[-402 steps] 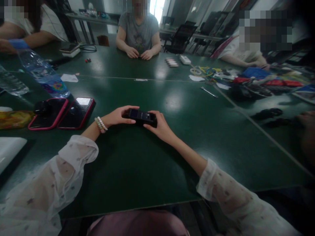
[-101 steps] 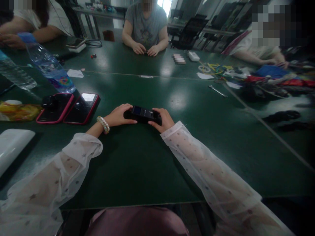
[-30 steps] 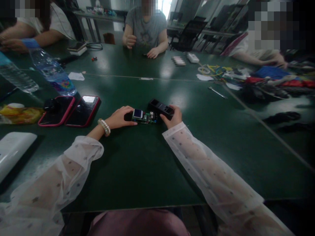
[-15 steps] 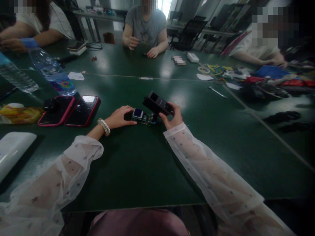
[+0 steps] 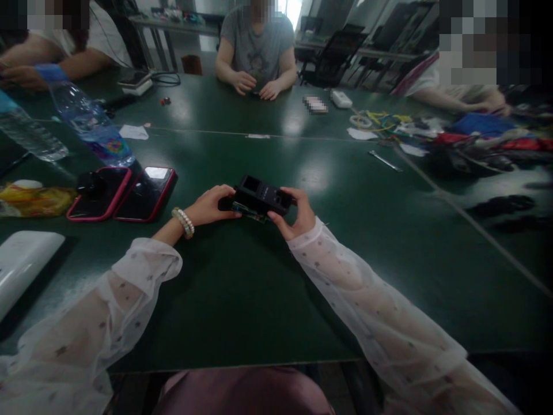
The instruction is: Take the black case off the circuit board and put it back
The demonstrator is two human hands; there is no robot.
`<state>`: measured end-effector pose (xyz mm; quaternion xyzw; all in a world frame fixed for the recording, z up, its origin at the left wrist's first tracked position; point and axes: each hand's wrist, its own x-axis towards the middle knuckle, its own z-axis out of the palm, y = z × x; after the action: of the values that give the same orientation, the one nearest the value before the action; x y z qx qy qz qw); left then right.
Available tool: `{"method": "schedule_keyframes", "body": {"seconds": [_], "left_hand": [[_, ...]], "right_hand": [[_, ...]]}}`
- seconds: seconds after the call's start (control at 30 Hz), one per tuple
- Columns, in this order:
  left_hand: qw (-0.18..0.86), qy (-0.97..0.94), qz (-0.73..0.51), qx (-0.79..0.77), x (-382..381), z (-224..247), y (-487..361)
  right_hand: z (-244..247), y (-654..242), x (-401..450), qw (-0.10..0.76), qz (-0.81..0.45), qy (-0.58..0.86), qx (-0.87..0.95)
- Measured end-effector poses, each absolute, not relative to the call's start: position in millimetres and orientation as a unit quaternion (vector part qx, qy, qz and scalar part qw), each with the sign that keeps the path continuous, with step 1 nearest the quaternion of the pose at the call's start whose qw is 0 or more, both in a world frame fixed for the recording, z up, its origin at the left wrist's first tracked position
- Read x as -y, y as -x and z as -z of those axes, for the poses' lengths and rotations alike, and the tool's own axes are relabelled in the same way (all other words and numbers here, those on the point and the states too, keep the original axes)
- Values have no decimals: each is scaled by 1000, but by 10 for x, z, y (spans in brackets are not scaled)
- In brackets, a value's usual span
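Observation:
My left hand (image 5: 212, 204) pinches the left end of a green circuit board (image 5: 250, 215), just above the green table. Over that board lies a black plastic housing (image 5: 263, 195) with a square window at its left and small openings at its right. The fingers and thumb of my right hand (image 5: 298, 214) grip the housing's right end. The housing covers the board's screen and most of its parts; only the near edge shows below it. I cannot tell whether the two are fitted together.
Two phones (image 5: 144, 195) with red edges lie to the left, near tilted water bottles (image 5: 88, 124) and a white case (image 5: 26, 265). A wrench (image 5: 385, 161) and a heap of cables and cloth (image 5: 470, 135) lie to the right. Several people sit round the table (image 5: 242, 300).
My right hand has moved the black housing left and down over the circuit board, hiding its screen. My left hand has stayed in place on the board.

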<state>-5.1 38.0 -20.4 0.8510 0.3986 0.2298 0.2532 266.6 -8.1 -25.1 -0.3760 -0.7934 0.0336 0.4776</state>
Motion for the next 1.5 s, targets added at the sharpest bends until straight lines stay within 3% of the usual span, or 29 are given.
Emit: {"method": "schedule_keyframes", "body": {"seconds": [0.43, 1.5], "left_hand": [[257, -836, -208, -438, -348, 156, 29], [262, -838, -198, -436, -356, 134, 33]], "right_hand": [[392, -2653, 11, 346, -136, 450, 812], [367, -2670, 11, 317, -132, 462, 818]]}}
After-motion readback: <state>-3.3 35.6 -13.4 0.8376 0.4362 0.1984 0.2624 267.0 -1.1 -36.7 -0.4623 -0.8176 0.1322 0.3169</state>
